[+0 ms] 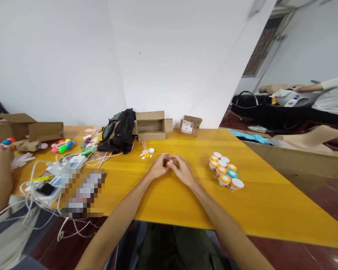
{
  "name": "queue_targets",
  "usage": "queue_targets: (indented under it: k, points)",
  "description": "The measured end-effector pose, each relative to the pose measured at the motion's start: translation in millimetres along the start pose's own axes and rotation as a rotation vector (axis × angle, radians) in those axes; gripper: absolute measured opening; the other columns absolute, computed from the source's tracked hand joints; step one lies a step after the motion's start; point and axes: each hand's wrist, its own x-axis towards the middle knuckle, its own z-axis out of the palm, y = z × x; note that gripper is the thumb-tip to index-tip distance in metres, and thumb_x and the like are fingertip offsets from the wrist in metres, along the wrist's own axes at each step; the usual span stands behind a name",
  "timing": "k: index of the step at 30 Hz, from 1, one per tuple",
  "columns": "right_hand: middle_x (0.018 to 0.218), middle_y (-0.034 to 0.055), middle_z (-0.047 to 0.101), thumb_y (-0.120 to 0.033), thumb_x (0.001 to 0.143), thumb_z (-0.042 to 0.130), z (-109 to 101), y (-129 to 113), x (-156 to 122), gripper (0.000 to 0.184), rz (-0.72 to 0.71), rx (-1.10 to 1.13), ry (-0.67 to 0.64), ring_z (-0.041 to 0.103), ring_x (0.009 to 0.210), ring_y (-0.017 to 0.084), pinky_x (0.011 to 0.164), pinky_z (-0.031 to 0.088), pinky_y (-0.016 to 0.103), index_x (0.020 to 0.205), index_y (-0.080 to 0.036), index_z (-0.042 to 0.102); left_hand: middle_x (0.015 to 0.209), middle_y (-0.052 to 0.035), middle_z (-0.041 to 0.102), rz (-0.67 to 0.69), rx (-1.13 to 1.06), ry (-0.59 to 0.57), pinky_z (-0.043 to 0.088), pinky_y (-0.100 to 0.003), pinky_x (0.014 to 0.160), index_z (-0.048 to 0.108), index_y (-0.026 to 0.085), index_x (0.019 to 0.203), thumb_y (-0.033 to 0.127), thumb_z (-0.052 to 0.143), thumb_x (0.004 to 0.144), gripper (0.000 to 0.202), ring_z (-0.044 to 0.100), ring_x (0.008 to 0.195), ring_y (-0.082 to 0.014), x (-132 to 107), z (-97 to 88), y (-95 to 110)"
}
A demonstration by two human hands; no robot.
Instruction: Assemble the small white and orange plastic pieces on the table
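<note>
My left hand [157,167] and my right hand [181,169] meet over the yellow table [270,202], fingers curled round a small orange-capped jar [169,163] held between them. Most of the jar is hidden by my fingers. To the right of my right hand stands a cluster of several small jars [224,171] with white, orange and teal lids. Behind my left hand lie loose white and orange caps [147,153].
A black bag [121,131] and open cardboard boxes [150,125] sit at the table's back. White cables and chargers [53,168] and colourful toys [62,146] crowd the left side. Another person's arm [0,180] is at far left; someone else stands at far right [331,95].
</note>
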Motion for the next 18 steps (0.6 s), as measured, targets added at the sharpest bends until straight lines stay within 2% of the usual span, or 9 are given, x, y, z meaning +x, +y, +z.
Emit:
queue_targets:
  k: [3,6,11,14,16,18]
  points:
    - [0.091,0.0067,0.067,-0.045,0.081,0.062,1,-3,3,0.021,0.026,-0.114,0.063,0.062,0.090,0.025,0.085,0.049,0.040,0.087,-0.025,0.063,0.097,-0.0026,0.067,0.001,0.007,0.003,0.052,-0.028,0.079,0.054,0.019,0.113,0.008,0.068,0.065,0.052,0.065,0.087,-0.0158,1,-0.6,-1]
    - [0.084,0.0062,0.067,-0.043,0.085,0.058,-2,-4,2,0.019,-0.003,-0.153,0.026,0.061,0.085,0.025,0.082,0.049,0.039,0.084,-0.025,0.065,0.098,-0.0030,0.067,-0.019,0.001,-0.004,0.052,-0.029,0.079,0.053,0.019,0.114,0.009,0.070,0.063,0.054,0.065,0.085,-0.0160,2,-0.5,-1]
    - [0.103,0.0067,0.069,-0.037,0.092,0.045,-9,-3,1,0.026,-0.138,-0.048,-0.121,0.062,0.099,0.024,0.090,0.047,0.040,0.103,-0.027,0.067,0.096,-0.0024,0.066,-0.029,-0.005,-0.009,0.052,-0.028,0.076,0.053,0.018,0.113,0.013,0.073,0.064,0.054,0.063,0.081,-0.0154,1,0.5,1]
    - [0.101,0.0071,0.069,-0.044,0.088,0.052,-3,-2,7,0.025,-0.064,-0.106,-0.032,0.062,0.097,0.025,0.088,0.048,0.039,0.099,-0.026,0.066,0.094,-0.0019,0.066,-0.016,-0.002,-0.001,0.051,-0.028,0.076,0.053,0.018,0.113,0.010,0.070,0.065,0.052,0.063,0.082,-0.0156,1,0.2,2]
    - [0.092,0.0075,0.067,-0.049,0.085,0.057,2,-3,10,0.025,0.018,-0.196,0.046,0.062,0.089,0.026,0.081,0.050,0.039,0.090,-0.025,0.065,0.089,-0.0001,0.064,-0.031,0.013,0.008,0.050,-0.027,0.074,0.053,0.019,0.116,0.009,0.070,0.064,0.056,0.061,0.078,-0.0145,2,-0.2,1]
    - [0.084,0.0070,0.066,-0.049,0.084,0.057,5,-3,11,0.025,0.059,-0.258,0.066,0.062,0.081,0.025,0.075,0.050,0.038,0.081,-0.025,0.064,0.084,0.0021,0.062,-0.062,0.022,0.016,0.048,-0.026,0.070,0.052,0.019,0.119,0.010,0.071,0.063,0.060,0.059,0.072,-0.0128,2,-0.3,-1]
